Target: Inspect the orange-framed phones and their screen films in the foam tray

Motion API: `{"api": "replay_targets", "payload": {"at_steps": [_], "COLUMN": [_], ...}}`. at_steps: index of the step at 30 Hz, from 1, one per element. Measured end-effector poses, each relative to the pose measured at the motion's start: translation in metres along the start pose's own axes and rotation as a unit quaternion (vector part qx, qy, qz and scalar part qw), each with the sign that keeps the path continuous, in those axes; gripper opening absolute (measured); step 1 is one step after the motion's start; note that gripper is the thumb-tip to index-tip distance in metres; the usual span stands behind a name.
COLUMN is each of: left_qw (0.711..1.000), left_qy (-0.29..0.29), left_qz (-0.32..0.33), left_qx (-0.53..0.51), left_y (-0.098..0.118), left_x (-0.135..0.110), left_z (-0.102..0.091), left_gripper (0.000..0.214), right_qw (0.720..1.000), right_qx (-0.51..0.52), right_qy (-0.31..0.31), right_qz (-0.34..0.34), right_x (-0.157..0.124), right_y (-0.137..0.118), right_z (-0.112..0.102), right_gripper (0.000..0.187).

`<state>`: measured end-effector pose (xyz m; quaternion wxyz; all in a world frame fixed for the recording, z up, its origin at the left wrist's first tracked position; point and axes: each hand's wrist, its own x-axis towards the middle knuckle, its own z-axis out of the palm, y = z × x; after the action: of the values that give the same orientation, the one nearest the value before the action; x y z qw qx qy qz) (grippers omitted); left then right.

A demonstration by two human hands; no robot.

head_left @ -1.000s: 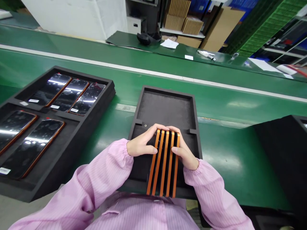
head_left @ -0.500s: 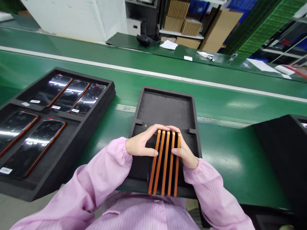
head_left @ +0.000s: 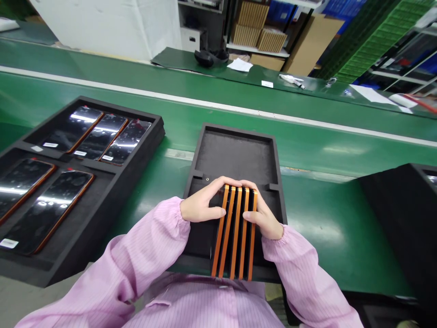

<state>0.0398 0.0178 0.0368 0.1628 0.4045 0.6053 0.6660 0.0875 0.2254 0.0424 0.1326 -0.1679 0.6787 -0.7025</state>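
Observation:
Several orange-edged phones (head_left: pixel 235 232) stand on edge, pressed together in a stack, over the near half of a black foam tray (head_left: pixel 235 155). My left hand (head_left: pixel 201 205) grips the stack from the left, fingers curled over its far end. My right hand (head_left: pixel 262 217) clamps it from the right, thumb on the side. The tray's far compartment has nothing in it.
A larger black foam tray (head_left: pixel 112 177) at the left holds several phones lying face up. Another black tray (head_left: pixel 403 214) sits at the right edge. All rest on a green conveyor belt (head_left: pixel 307 141). Cardboard boxes, papers and shelves stand beyond it.
The stack and both hands have barely shifted; my right thumb has moved slightly inward on the stack.

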Motion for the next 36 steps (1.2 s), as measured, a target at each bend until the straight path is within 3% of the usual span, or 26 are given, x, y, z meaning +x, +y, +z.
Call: {"api": "replay_targets", "payload": {"at_steps": [6,26,33,36], "left_qw": [0.997,0.995,0.998,0.996], "left_qy": [0.055,0.064,0.046,0.037], "left_qz": [-0.039,-0.025,-0.028,-0.022], "left_qx": [0.034,0.071,-0.025,-0.079], "left_y": [0.005,0.007,-0.003,-0.006], "left_x": [0.001,0.002,0.001,0.001], "left_z": [0.009,0.012,0.005,0.003], "left_gripper": [0.053,0.050,0.047,0.048], "right_qw": [1.000,0.999,0.985,0.988], "right_qx": [-0.024,0.010,0.145,0.125], "right_qy": [0.016,0.028,-0.071,-0.074], "right_qz": [0.001,0.020,0.061,0.056], "right_x": [0.003,0.003,0.003,0.003], "right_y": [-0.003,-0.003,0.004,0.004], "right_z": [0.007,0.008,-0.010,-0.014], "right_gripper": [0.060,0.055,0.068,0.072]}}
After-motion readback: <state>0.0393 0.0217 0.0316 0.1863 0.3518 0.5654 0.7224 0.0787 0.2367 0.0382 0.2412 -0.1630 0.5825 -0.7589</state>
